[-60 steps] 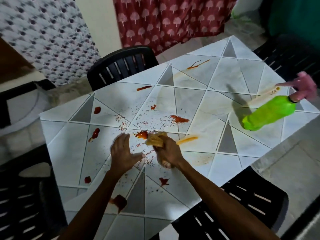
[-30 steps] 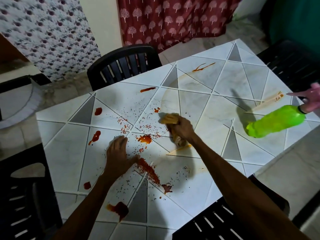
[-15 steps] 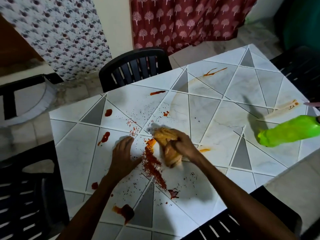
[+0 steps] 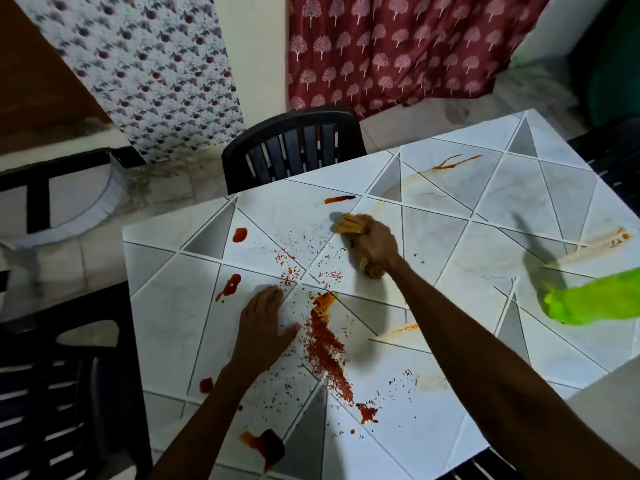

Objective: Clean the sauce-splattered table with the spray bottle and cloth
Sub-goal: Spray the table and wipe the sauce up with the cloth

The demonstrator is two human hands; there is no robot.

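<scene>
black slatted chair (image 4: 294, 147) top center; red tree-print curtain (image 4: 398, 46) upper right; white floral curtain (image 4: 156, 64) upper left; another black chair (image 4: 52, 393) lower left.

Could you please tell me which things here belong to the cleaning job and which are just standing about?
Job: cloth, gripped in the right hand; green spray bottle; sauce-splattered table; left hand, flat on it.
Standing about: black chair beyond the table; red curtain.

- White table (image 4: 519, 209), crossed by dark lines with grey triangles, splattered with red-orange sauce (image 4: 325, 337)
- Tan cloth (image 4: 349, 224)
- Bright green spray bottle (image 4: 595, 299)
- Black chair (image 4: 294, 147)
- Maroon curtain (image 4: 398, 46), printed with pale trees
</scene>
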